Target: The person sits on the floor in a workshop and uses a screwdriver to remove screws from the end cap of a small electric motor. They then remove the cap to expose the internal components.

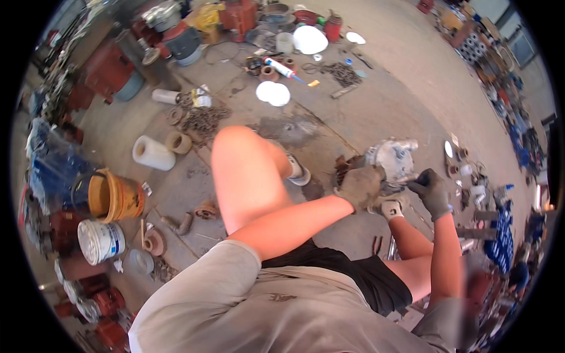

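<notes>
A silvery round metal housing (393, 160), with stubs on its rim and a rusty brown part (347, 167) at its left, sits on the floor in front of me. My left hand (360, 189), in a dirty grey-brown work glove, rests at its near left side; the fingers are hidden or blurred. My right hand (431, 194), in a dark glove, is at the near right of the housing. Its fingers are pinched around a small, pale, rod-like thing (411, 179) pointing toward the housing, too blurred to name.
My shoes flank the work. To the left stand an orange bucket (136, 197), a white pail (101, 241) and a plastic-film roll (153, 153). Farther off lie a sealant tube (279, 67), chains (203, 120) and white discs (273, 93). Pliers (376, 245) lie near my right leg.
</notes>
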`<state>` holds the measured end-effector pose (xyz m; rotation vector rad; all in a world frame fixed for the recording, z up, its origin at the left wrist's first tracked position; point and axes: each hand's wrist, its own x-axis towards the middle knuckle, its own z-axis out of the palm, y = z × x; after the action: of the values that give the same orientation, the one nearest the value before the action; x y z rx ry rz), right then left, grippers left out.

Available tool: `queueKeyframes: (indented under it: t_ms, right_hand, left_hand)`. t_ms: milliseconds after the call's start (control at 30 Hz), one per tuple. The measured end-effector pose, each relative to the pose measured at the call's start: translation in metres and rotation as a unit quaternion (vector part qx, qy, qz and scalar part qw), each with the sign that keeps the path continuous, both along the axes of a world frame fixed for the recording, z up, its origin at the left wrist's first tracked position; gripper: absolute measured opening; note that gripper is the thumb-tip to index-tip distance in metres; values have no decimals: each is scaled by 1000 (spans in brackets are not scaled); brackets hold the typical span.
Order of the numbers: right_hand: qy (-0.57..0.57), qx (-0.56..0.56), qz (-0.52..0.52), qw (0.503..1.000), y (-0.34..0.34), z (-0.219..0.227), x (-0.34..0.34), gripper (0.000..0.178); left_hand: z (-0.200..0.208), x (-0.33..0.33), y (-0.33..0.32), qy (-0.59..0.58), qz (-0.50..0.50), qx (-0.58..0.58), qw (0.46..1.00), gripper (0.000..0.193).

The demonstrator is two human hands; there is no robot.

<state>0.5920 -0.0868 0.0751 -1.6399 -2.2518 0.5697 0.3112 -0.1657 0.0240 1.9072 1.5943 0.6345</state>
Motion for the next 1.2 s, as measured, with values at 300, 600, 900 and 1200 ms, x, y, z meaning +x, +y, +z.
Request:
queueKeyframes:
  t_ms: [300, 600, 900, 1200]
  right_hand:
    - [6, 34, 66, 997, 44, -7, 3, 41]
    - [99, 38, -8, 994, 11, -29, 18, 34]
    - [94, 32, -2, 995, 21, -17, 6, 31]
    - [79, 57, -82, 992, -17, -24, 12, 35]
  left_hand:
    - [0, 1, 4, 9, 29, 6, 1000, 41]
    - [-16, 6, 3, 29, -11, 93, 995, 33]
    - [-8, 6, 3, 22, -4, 35, 999, 27]
    - [15, 1, 1, -13, -14, -7, 1000, 29]
